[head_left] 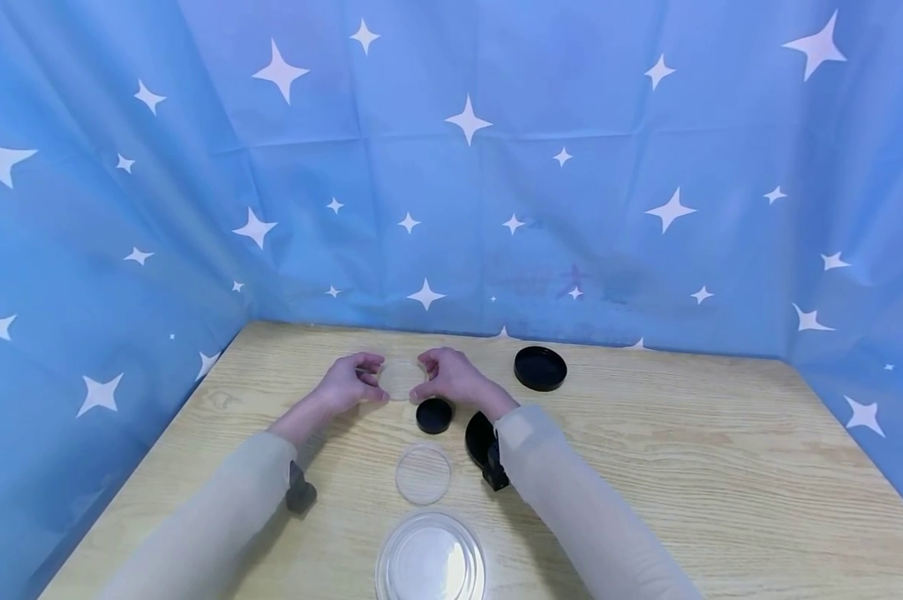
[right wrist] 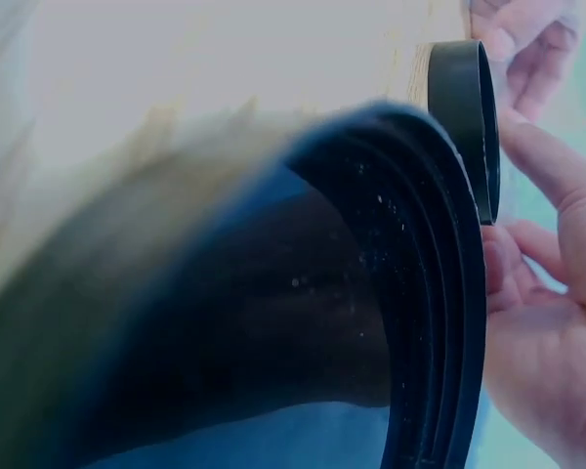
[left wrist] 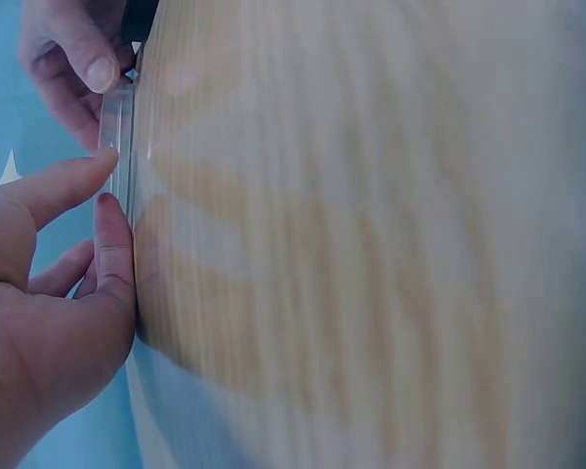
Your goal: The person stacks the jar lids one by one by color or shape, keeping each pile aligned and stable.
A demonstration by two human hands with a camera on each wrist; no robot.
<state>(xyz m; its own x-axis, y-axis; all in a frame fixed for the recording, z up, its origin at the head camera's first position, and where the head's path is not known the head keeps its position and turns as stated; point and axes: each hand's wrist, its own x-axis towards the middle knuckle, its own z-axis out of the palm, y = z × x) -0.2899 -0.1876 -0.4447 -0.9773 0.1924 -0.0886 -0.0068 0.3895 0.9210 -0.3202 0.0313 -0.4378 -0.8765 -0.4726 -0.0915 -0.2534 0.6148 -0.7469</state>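
Near the back left of the table, my left hand [head_left: 349, 383] and right hand [head_left: 454, 377] hold a shallow clear round dish [head_left: 402, 380] from opposite sides. Thumb and fingers of the left hand [left wrist: 68, 283] pinch its rim, and in the left wrist view the dish [left wrist: 118, 122] shows edge-on, low over the wood. The right hand [right wrist: 552, 283] grips the other side; black lids partly hide its fingertips in the right wrist view. Just in front of the dish lies a small black lid [head_left: 433, 416].
A larger black lid [head_left: 478, 437], ridged inside, lies partly under my right forearm. Another black lid [head_left: 540, 368] sits at the back. Towards me are a clear disc [head_left: 423, 473] and a bigger clear round piece [head_left: 430, 558]. A blue starred curtain [head_left: 451, 208] borders the table [head_left: 721, 467].
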